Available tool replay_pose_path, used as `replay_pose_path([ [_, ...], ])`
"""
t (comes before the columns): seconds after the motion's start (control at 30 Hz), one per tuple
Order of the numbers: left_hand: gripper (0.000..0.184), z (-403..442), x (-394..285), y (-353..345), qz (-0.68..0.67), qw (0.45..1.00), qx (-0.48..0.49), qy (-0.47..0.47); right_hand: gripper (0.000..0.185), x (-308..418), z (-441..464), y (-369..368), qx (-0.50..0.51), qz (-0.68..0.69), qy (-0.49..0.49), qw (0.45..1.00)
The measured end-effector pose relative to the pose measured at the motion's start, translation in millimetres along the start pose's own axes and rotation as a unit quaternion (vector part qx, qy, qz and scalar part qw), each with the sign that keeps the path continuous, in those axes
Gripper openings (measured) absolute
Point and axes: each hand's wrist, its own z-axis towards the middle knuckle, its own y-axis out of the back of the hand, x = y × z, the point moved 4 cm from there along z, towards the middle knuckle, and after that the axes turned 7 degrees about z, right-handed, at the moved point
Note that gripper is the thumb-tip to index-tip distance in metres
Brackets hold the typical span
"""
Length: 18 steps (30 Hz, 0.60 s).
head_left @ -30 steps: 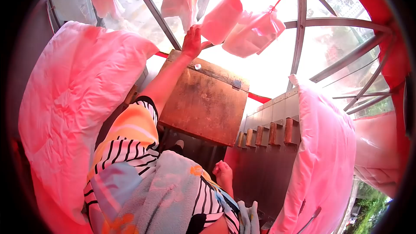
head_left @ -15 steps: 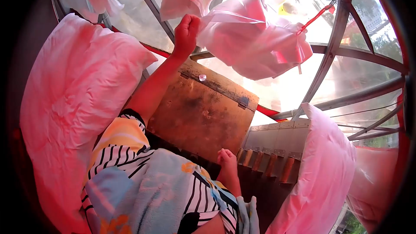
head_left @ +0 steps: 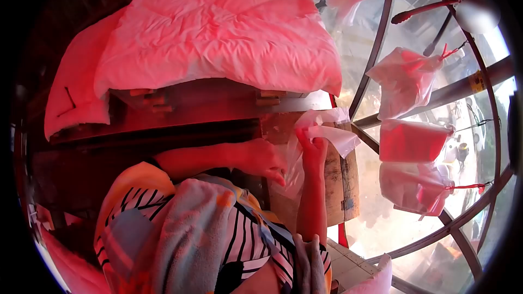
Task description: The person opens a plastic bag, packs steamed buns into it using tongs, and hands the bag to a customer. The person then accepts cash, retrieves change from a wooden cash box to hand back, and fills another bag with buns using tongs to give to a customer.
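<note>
Over a wooden box lid (head_left: 343, 185), a thin translucent plastic bag (head_left: 335, 133) hangs between my two hands. My right hand (head_left: 311, 144) is closed on the bag's upper part, near its loose flaps. Just left of the bag, my left hand (head_left: 267, 160) has its fingers curled together at the bag's edge; whether it grips the plastic is unclear. The bag's lower part drops between my forearms and looks thin and crumpled.
A large padded quilt (head_left: 218, 32) covers a counter at the top. Several plastic bags, one at the right (head_left: 414, 140), hang before a clear curved window with metal bars. Tongs (head_left: 425, 10) hang at the upper right. Another padded cover (head_left: 376, 280) is at the bottom right.
The view has turned left, bringing the quilt to the top. My left hand has come down from the hanging bags, my right hand has risen, and a plastic bag is now between them.
</note>
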Motion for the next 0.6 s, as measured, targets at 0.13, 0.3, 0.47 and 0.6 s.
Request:
replay_pose_path([
  [0.13, 0.055, -94, 44, 84, -0.205, 0.912, -0.319, 0.157, 0.027, -10, -28, -112, 0.344, -0.104, -0.033, 0.933],
  [0.3, 0.065, -170, 51, 95, -0.429, 0.833, -0.316, 0.151, 0.027, 10, -11, -185, 0.327, 0.015, -0.055, 0.943],
  [0.47, 0.047, -261, 57, 107, -0.431, 0.802, -0.307, 0.277, 0.015, -1, -3, -269, 0.291, -0.022, -0.007, 0.956],
  [0.6, 0.036, -333, 61, 120, -0.402, 0.787, -0.329, 0.331, 0.031, -23, -7, -334, 0.251, 0.095, -0.157, 0.95],
])
